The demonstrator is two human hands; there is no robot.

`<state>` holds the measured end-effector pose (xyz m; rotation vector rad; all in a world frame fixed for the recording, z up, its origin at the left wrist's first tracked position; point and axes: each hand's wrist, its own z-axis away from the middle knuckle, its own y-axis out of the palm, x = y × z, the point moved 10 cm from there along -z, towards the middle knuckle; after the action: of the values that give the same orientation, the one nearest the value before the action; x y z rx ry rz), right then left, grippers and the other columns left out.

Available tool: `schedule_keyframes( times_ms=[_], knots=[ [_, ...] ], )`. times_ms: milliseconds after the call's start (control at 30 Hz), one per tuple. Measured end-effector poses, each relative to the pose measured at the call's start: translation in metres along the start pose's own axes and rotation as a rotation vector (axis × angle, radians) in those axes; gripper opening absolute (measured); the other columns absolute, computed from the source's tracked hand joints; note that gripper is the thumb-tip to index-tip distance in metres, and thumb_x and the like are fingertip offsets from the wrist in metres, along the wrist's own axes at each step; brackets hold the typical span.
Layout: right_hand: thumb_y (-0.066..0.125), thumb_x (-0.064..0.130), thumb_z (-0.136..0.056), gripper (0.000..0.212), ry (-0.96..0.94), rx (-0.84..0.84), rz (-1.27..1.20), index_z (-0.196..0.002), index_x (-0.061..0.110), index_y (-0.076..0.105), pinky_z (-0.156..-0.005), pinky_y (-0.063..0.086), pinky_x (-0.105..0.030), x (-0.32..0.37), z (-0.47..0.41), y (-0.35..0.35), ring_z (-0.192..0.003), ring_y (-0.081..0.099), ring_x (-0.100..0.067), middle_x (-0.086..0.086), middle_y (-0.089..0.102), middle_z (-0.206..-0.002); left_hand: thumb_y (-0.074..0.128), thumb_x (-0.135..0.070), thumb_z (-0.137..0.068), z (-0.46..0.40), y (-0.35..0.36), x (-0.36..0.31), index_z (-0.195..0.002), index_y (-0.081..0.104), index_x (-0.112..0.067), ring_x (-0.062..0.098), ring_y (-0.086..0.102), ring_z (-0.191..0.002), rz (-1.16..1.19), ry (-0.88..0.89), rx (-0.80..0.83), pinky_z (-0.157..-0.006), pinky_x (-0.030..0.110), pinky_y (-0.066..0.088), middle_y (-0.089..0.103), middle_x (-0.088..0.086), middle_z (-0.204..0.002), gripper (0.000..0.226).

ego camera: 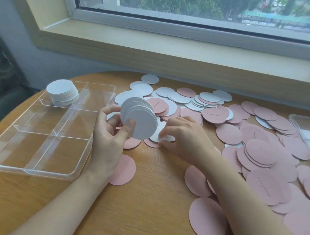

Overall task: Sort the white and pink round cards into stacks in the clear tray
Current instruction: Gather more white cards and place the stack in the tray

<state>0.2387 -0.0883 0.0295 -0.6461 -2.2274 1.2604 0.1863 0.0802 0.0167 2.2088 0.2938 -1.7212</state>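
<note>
Left hand [109,131]: holding a fanned bunch of white cards [140,118] upright off the table, thumb on the front card, fingers curled round behind. Not a tidy stack, the cards are stepped like a deck about to slide.

Right hand [183,138]: down on the table, fingertips pinching or prying up the edge of one more white card [162,136] lying just beside the bunch. Honestly can't tell if it's lifted yet or only being scraped.

Tray [32,168]: clear, six compartments, just left of the left hand. Far-left compartment already has a white stack [62,92] in it. The other compartments look bare.

Loose cards: pink pile [262,156] spread over the right side of the table, mixed white and pink [181,99] further back by the window ledge.

Where it's at: early days I'd say, whites half gathered, pinks not started.

What could go wrong: that fan slipping out of the left hand if the thumb eases off while attention is on the right. Also a flat card on wood is fiddly to lift, so the fingers may drag a pink one along and it ends up in the white stack.
</note>
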Motion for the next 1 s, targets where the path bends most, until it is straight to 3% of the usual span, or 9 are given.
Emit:
schedule_keyframes(
  times_ms=[167, 300, 433, 533, 633, 733, 833, 900, 1000],
  knots=[
    [0.067, 0.019, -0.082, 0.009, 0.022, -0.127, -0.039, -0.074, 0.019, 0.069, -0.069, 0.047, -0.034, 0.002, 0.002, -0.015, -0.06, 0.052, -0.016, 0.008, 0.061, -0.068, 0.069, -0.008, -0.095, 0.0, 0.002, 0.002, -0.122, 0.053, -0.021, 0.018, 0.072, -0.1, 0.016, -0.009, 0.017, -0.087, 0.042, 0.056, 0.078, -0.001, -0.102, 0.033],
    [0.064, 0.009, -0.087, 0.009, 0.296, -0.32, -0.444, -0.08, 0.015, 0.067, -0.063, 0.042, -0.022, -0.023, 0.01, -0.038, -0.065, 0.056, -0.005, 0.012, 0.062, -0.07, 0.069, -0.017, -0.089, -0.001, 0.008, -0.002, -0.12, 0.064, -0.027, 0.014, 0.07, -0.108, 0.01, 0.009, 0.066, -0.091, 0.032, 0.055, 0.077, -0.005, -0.111, 0.032],
    [0.06, 0.005, -0.095, 0.014, 0.522, -0.379, -0.906, -0.086, 0.011, 0.068, -0.052, 0.044, -0.028, -0.04, 0.015, -0.03, -0.055, 0.06, -0.021, 0.004, 0.066, -0.068, 0.07, -0.021, -0.088, 0.001, 0.014, 0.001, -0.122, 0.065, -0.021, 0.018, 0.071, -0.105, -0.019, 0.001, 0.107, -0.089, 0.029, 0.056, 0.077, 0.0, -0.11, 0.034],
    [0.057, 0.004, -0.099, 0.015, 0.51, -0.346, -1.029, -0.091, 0.009, 0.069, -0.048, 0.042, -0.032, -0.037, 0.013, -0.026, -0.055, 0.06, -0.024, -0.005, 0.066, -0.07, 0.072, -0.022, -0.088, 0.002, 0.014, 0.004, -0.122, 0.064, -0.019, 0.022, 0.07, -0.104, -0.025, -0.009, 0.111, -0.089, 0.031, 0.057, 0.076, 0.003, -0.111, 0.035],
    [0.057, 0.003, -0.099, 0.011, 0.447, -0.294, -1.107, -0.099, -0.001, 0.068, -0.053, 0.046, -0.037, -0.028, 0.008, -0.021, -0.059, 0.061, -0.026, -0.019, 0.065, -0.074, 0.075, -0.017, -0.09, 0.002, 0.015, 0.002, -0.121, 0.063, -0.015, 0.018, 0.071, -0.106, -0.006, -0.011, 0.114, -0.084, 0.026, 0.056, 0.075, 0.005, -0.113, 0.033],
    [0.056, 0.004, -0.101, 0.015, 0.394, -0.198, -1.072, -0.103, 0.001, 0.07, -0.058, 0.046, -0.039, -0.018, 0.004, -0.015, -0.067, 0.061, -0.019, -0.022, 0.067, -0.081, 0.07, -0.012, -0.091, 0.004, 0.019, 0.002, -0.121, 0.062, -0.014, 0.022, 0.073, -0.1, 0.0, -0.02, 0.142, -0.08, 0.029, 0.058, 0.076, 0.008, -0.11, 0.031],
    [0.053, 0.001, -0.1, 0.02, 0.366, -0.129, -0.945, -0.1, 0.008, 0.072, -0.067, 0.045, -0.025, -0.02, 0.004, -0.016, -0.075, 0.063, -0.011, 0.002, 0.071, -0.083, 0.073, -0.01, -0.092, 0.004, 0.016, 0.002, -0.117, 0.063, -0.023, 0.021, 0.073, -0.093, -0.026, -0.014, 0.119, -0.075, 0.03, 0.057, 0.077, 0.004, -0.104, 0.03],
    [0.058, 0.002, -0.094, 0.018, 0.295, -0.039, -0.642, -0.099, 0.014, 0.071, -0.076, 0.043, -0.021, -0.022, 0.005, -0.014, -0.084, 0.061, -0.008, 0.011, 0.069, -0.09, 0.076, -0.017, -0.09, 0.002, 0.009, 0.0, -0.112, 0.065, -0.034, 0.018, 0.071, -0.095, -0.047, 0.003, 0.066, -0.078, 0.033, 0.056, 0.077, 0.0, -0.102, 0.031],
    [0.062, 0.014, -0.083, 0.024, 0.215, 0.159, -0.205, -0.104, 0.023, 0.065, -0.089, 0.043, -0.037, -0.027, 0.012, 0.006, -0.095, 0.05, -0.016, 0.013, 0.059, -0.105, 0.074, -0.022, -0.087, -0.001, -0.002, 0.002, -0.111, 0.063, -0.036, 0.016, 0.071, -0.098, -0.015, -0.01, -0.017, -0.077, 0.033, 0.056, 0.077, -0.002, -0.104, 0.03]
  ],
)
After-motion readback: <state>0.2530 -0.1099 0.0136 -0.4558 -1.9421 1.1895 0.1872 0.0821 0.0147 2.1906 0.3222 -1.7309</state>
